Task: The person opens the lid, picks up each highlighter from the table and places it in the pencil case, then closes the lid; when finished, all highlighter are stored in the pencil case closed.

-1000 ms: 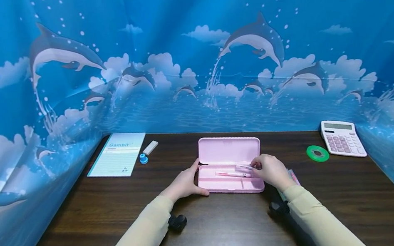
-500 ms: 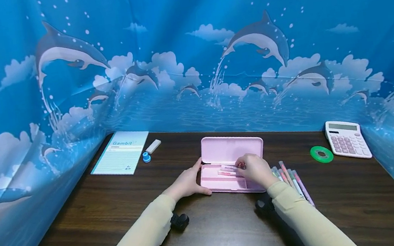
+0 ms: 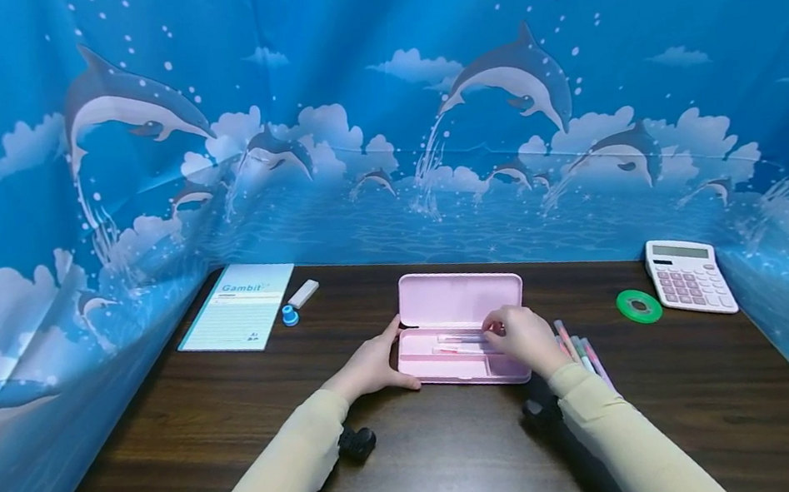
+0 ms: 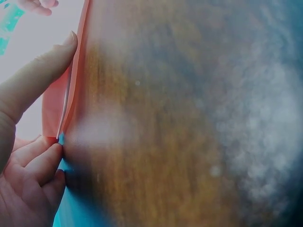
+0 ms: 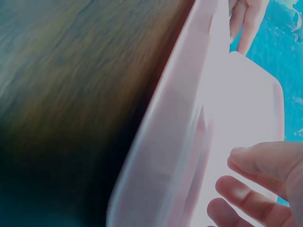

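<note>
At the far left of the dark wooden table (image 3: 185, 427) lay a notebook (image 3: 238, 308), a small blue cap (image 3: 289, 317) and a white eraser (image 3: 304, 293). The left hand (image 3: 369, 367) gripped the left end of the open pink pencil case (image 3: 461, 329), which stood at the middle of the table. The right hand (image 3: 526, 337) was inside the case and pinched a pen (image 3: 462, 339) over its tray. Just right of the case lay several coloured pens (image 3: 582, 352), then a green tape roll (image 3: 638, 306) and a calculator (image 3: 688, 276).
</note>
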{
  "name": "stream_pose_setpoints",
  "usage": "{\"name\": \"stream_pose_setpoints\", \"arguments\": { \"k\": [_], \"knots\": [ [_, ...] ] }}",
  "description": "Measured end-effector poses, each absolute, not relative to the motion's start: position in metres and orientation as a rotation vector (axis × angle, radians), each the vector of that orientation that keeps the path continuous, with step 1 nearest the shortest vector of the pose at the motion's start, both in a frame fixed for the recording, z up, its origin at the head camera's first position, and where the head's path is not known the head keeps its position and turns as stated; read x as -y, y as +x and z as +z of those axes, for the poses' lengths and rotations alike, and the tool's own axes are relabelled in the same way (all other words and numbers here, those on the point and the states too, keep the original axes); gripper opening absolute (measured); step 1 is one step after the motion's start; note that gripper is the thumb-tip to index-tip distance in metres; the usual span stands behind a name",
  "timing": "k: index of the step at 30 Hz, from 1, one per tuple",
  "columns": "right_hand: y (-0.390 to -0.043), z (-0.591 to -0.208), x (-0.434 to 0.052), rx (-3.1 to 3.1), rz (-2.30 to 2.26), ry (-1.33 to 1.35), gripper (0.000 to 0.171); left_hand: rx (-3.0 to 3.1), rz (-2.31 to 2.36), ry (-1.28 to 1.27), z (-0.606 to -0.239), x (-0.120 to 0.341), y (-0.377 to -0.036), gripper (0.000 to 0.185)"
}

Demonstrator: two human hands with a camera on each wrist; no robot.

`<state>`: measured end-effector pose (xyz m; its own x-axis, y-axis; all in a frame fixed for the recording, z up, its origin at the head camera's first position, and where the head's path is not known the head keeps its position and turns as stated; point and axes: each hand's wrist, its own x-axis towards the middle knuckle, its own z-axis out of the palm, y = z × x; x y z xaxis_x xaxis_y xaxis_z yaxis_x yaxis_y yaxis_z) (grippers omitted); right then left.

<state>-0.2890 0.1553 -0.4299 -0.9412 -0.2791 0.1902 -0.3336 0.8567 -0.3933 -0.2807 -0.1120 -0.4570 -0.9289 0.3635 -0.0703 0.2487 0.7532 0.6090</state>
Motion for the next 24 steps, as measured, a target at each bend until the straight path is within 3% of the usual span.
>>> {"name": "stream_pose_setpoints", "arguments": {
  "k": [24],
  "knots": [
    [-0.265, -0.425, -0.222, 2.938, 0.665, 0.261, 0.013, -2.767, 0.922, 0.504, -0.457, 0.112, -0.282, 0.121]
  ]
}}
